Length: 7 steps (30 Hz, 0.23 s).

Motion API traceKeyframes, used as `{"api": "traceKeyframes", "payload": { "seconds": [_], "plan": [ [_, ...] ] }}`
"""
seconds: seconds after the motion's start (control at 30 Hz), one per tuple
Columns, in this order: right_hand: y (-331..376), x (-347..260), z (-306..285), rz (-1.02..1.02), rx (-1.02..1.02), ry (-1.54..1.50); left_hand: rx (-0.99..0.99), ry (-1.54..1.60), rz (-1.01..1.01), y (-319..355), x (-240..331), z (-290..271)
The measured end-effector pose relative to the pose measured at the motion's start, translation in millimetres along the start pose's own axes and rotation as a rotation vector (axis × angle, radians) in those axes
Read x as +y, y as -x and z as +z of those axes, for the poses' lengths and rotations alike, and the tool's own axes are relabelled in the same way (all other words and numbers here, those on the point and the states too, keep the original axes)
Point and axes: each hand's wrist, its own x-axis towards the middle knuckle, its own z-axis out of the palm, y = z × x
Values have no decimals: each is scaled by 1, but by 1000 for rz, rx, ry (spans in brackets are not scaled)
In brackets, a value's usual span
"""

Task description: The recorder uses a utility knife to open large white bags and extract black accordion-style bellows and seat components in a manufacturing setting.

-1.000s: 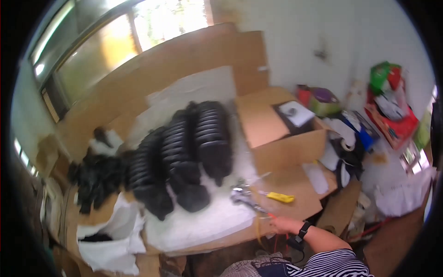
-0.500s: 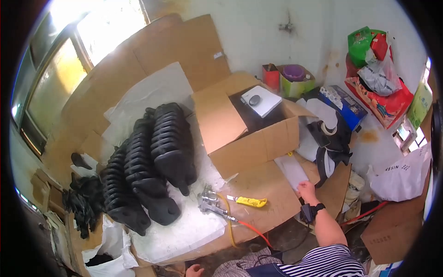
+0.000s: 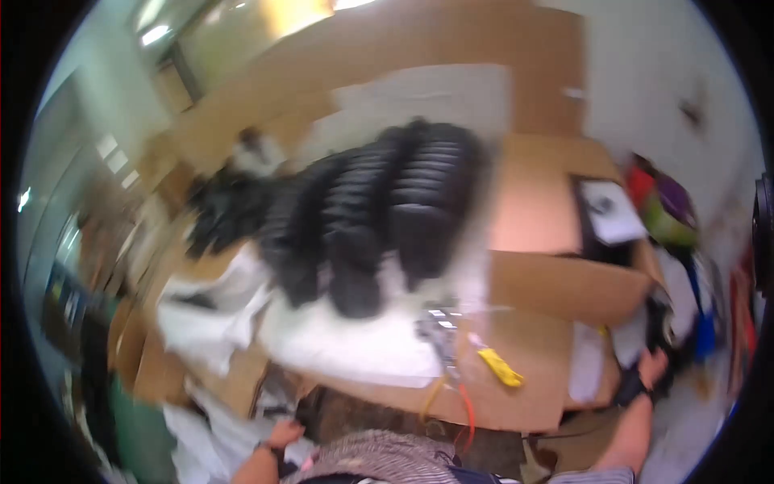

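My right hand [image 3: 653,367] is beside a jumble of black material [image 3: 663,331] at the table's right side. Motion smears its fingers, so I cannot make out a grip. Low on the left, my left hand [image 3: 284,436] is near my lap, by the table's front edge, its fingers also blurred. Three ribbed black stacks [image 3: 355,226] of shaped pieces lie on white sheeting [image 3: 347,343]. Towards the front are a metal spray gun [image 3: 439,335] on an orange hose and a yellow utility knife [image 3: 498,367]. A pale flat strip [image 3: 586,363] lies near my right hand.
An opened cardboard box [image 3: 564,278] stands right of the stacks, with a white pad [image 3: 614,211] and a dark round object on top. Crumpled black material [image 3: 222,210] and white sheeting [image 3: 214,310] lie on the left. Cardboard [image 3: 451,40] lines the back wall.
The view has swung left, shifting the table's contents rightward. My right hand has moved from the pale strip to the black jumble; more of my left forearm shows.
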Motion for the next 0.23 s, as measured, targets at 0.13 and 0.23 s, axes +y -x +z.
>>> {"api": "traceKeyframes", "payload": {
  "seconds": [0.13, 0.23],
  "plan": [
    [-82, 78, 12, -75, -369, 105, 182, -118, 194, 5, 74, 3],
    [-123, 71, 60, -560, -343, -333, 178, -57, 213, 13, 103, 14]
  ]
}}
